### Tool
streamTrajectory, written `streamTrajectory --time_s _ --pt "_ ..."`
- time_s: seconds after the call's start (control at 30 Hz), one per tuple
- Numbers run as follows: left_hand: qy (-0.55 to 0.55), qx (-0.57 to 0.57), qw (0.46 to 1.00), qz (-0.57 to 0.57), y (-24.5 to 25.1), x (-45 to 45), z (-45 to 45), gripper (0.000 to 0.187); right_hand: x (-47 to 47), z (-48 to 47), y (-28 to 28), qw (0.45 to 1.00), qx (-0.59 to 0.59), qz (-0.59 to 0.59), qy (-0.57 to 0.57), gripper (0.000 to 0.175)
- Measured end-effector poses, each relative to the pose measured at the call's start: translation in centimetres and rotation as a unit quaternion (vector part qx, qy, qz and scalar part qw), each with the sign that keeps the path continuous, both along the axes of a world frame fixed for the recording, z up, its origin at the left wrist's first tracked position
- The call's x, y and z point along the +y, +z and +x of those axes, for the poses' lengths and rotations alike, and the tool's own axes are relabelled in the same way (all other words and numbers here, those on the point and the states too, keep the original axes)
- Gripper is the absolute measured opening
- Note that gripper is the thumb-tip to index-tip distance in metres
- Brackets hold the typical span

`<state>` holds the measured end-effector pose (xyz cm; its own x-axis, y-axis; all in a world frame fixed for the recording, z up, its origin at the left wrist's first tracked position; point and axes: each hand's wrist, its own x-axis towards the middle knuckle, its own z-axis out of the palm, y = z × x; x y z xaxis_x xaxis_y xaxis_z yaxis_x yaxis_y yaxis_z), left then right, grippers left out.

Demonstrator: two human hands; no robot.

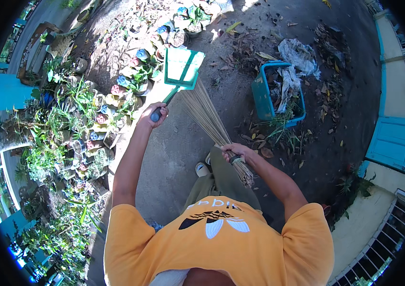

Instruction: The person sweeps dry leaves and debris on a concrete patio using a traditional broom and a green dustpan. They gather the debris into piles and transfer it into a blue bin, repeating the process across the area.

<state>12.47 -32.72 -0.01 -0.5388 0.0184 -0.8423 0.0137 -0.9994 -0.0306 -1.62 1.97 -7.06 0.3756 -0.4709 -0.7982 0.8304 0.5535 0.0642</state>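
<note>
My left hand point(157, 114) is closed round the dark grip of a long-handled green dustpan point(183, 68), whose pan is held out ahead, partly in bright sun. My right hand point(237, 152) grips the bound end of a stick broom point(207, 116); its bristles fan out towards the dustpan and their tips lie beside or behind the pan's lower edge. Whether the two touch I cannot tell. To the right stands a teal plastic bin point(261, 96) holding leaves, grass and whitish crumpled plastic. A crumpled whitish sheet point(298, 55) lies on the ground behind it.
Potted plants point(145, 68) and painted bottle edging point(100, 119) line the left side. Dry leaves point(245, 50) are scattered on the ground around the bin. A cream wall point(401, 96) with a turquoise wooden panel point(393, 139) and a barred window point(381, 243) runs along the right.
</note>
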Motion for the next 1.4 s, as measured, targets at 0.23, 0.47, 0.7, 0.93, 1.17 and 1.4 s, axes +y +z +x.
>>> streamTrajectory --time_s 0.23,0.47,0.7,0.93,1.17,1.4 --pt "-0.017 0.003 1.000 -0.015 -0.8 5.2 5.0 0.010 2.9 6.3 -0.7 0.990 -0.127 0.002 0.052 0.012" --pt "0.028 -0.048 0.998 -0.002 -1.1 8.5 6.0 0.010 4.7 -8.3 1.3 0.990 -0.067 0.021 -0.122 0.011" --pt "0.118 -0.071 0.990 -0.004 -0.4 11.5 3.6 0.010 0.3 -22.2 -0.7 0.988 0.127 -0.041 -0.081 0.009" --pt "0.140 -0.082 0.987 0.014 0.3 12.2 -0.6 0.012 0.0 -18.1 0.6 0.972 0.215 -0.058 -0.081 0.009" --pt "0.109 -0.071 0.991 0.039 -0.1 11.8 -4.8 0.011 -1.6 -22.8 -2.9 0.972 0.025 -0.064 -0.225 0.008" --pt "0.031 -0.048 0.998 0.032 -0.8 11.3 -4.6 0.013 0.4 -15.8 -2.3 0.946 0.144 -0.050 -0.285 0.006"
